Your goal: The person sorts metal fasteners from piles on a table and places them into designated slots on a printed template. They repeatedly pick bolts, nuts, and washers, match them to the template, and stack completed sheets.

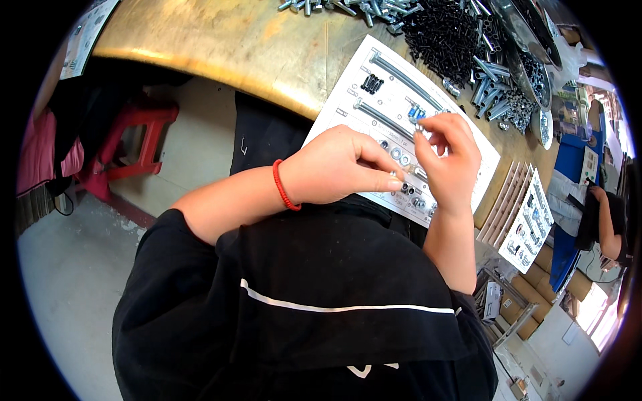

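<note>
Closest to the camera, filling the bottom middle of the frame, is the person's black top with a thin white stripe. Both forearms come up from it toward the centre.

The left hand (pixel 334 170), with a red string bracelet (pixel 283 187) on the wrist, sits dead centre. Its fingers are pinched down narrow, thumb against fingertip, right over the lower edge of a white parts card (pixel 374 87). Can't honestly tell if there's anything tiny in that pinch, too small to see.

Just to the right, the right hand (pixel 449 160) is curled up with the fingertips nipped around a small silvery fastener (pixel 421 127), held just above the card, up and to the right of the left hand's pinch. The two hands are nearly touching.

The card lies tilted on the wooden worktop (pixel 221 40) near its front edge, with long bolts (pixel 401 77), washers (pixel 396 153) and small nuts laid on printed outlines.

Further up, at the top right, there's a big heap of black screws (pixel 445 33) and a scatter of silver bolts (pixel 491 87). A stack of similar cards (pixel 528 224) sits at the right. A red plastic stool (pixel 137 134) stands on the floor at upper left, and another person's arm (pixel 605 227) shows at the far right edge.
</note>
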Available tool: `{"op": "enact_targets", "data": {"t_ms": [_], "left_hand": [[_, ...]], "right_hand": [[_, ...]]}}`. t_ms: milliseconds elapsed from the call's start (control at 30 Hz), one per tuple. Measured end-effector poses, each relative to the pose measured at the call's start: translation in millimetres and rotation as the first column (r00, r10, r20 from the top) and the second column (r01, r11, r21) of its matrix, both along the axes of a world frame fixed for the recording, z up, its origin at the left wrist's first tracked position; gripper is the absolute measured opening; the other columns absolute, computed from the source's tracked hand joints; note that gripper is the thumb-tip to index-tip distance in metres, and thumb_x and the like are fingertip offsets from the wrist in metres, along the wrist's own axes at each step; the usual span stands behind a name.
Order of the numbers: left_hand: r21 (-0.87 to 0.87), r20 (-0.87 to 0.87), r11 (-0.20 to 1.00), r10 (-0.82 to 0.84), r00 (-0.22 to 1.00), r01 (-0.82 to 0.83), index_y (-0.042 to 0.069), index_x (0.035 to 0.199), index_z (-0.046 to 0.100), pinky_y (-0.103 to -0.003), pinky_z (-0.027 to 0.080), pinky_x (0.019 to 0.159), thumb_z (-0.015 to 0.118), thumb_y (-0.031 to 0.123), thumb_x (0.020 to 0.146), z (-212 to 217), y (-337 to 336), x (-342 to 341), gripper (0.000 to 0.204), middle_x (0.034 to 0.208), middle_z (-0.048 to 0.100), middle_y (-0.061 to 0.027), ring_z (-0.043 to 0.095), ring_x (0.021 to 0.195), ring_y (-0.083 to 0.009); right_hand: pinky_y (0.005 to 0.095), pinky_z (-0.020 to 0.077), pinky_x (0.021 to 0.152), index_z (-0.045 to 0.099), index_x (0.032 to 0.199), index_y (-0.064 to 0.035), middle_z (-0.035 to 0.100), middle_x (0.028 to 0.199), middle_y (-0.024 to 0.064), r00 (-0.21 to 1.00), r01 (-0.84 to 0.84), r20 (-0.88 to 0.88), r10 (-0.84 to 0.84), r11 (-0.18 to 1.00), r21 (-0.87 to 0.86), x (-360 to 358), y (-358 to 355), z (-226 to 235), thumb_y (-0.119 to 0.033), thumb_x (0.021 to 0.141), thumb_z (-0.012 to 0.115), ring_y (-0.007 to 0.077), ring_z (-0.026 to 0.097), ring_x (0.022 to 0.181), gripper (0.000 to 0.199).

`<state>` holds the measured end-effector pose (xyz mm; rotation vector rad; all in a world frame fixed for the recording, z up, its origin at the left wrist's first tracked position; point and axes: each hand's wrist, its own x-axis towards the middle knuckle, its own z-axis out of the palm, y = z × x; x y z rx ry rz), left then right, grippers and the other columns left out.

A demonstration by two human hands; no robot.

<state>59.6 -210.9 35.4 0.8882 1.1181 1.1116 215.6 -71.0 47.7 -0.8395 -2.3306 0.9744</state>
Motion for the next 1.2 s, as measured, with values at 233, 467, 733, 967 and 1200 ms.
{"op": "enact_targets", "data": {"t_ms": [233, 467, 733, 967, 1200], "left_hand": [[-0.085, 0.041, 0.996, 0.046, 0.998, -0.042, -0.003, 0.098, 0.072, -0.023, 0.051, 0.075, 0.072, 0.006, 0.085, -6.5, -5.5, -18.1, 0.015, 0.09, 0.072, -0.0066, 0.064, 0.082, -0.0089], [-0.131, 0.091, 0.968, 0.226, 0.97, -0.213, -0.003, 0.102, 0.071, -0.023, 0.052, 0.073, 0.069, 0.012, 0.089, -19.2, -0.8, -29.0, 0.02, 0.089, 0.072, -0.008, 0.065, 0.08, -0.0109], [-0.22, 0.111, 0.962, 0.191, 0.975, -0.163, 0.0, 0.095, 0.073, -0.021, 0.049, 0.066, 0.066, 0.03, 0.094, -1.6, 40.0, -13.1, 0.031, 0.08, 0.066, -0.0005, 0.057, 0.07, -0.0065], [-0.032, -0.14, 0.967, 0.245, 0.959, -0.252, -0.005, 0.108, 0.069, -0.025, 0.051, 0.069, 0.066, 0.013, 0.091, 3.0, 55.4, -14.3, 0.025, 0.089, 0.07, -0.0081, 0.063, 0.079, -0.0109], [0.322, -0.839, 0.769, 0.503, 0.21, -0.552, 0.001, 0.095, 0.07, -0.032, 0.05, 0.064, 0.069, 0.022, 0.087, -64.0, 46.1, -94.2, 0.022, 0.081, 0.068, -0.0112, 0.065, 0.07, -0.0202]], "right_hand": [[0.0334, 0.0474, 0.061, 0.072, 0.088, -0.006, 0.061, 0.078, 0.0066, 0.954, -0.016, 0.294, -0.061, 0.967, 0.253, -40.3, 23.6, -49.6, -0.013, 0.074, 0.071, 0.0214, 0.06, 0.066, 0.016], [0.0334, 0.0506, 0.064, 0.072, 0.089, -0.0073, 0.064, 0.085, 0.0057, 0.938, -0.022, 0.343, -0.054, 0.977, 0.213, -38.2, 21.8, -35.5, -0.015, 0.075, 0.073, 0.0221, 0.064, 0.073, 0.016], [0.0288, 0.0495, 0.065, 0.07, 0.09, -0.0025, 0.062, 0.086, 0.0073, 0.965, -0.195, -0.183, 0.187, 0.98, -0.027, -15.3, 2.7, 6.1, 0.001, 0.073, 0.071, 0.0188, 0.061, 0.076, 0.018], [0.0315, 0.0508, 0.067, 0.069, 0.089, -0.0024, 0.064, 0.087, 0.0081, 0.997, 0.053, -0.047, -0.053, 0.999, -0.005, 65.9, 83.1, 28.8, -0.003, 0.079, 0.071, 0.0206, 0.063, 0.077, 0.01], [0.0395, 0.0529, 0.07, 0.073, 0.089, -0.0042, 0.071, 0.081, 0.0158, 0.724, 0.532, 0.236, -0.648, 0.743, 0.406, 212.7, 307.0, 10.2, -0.016, 0.078, 0.07, 0.0303, 0.069, 0.076, 0.017]]}}
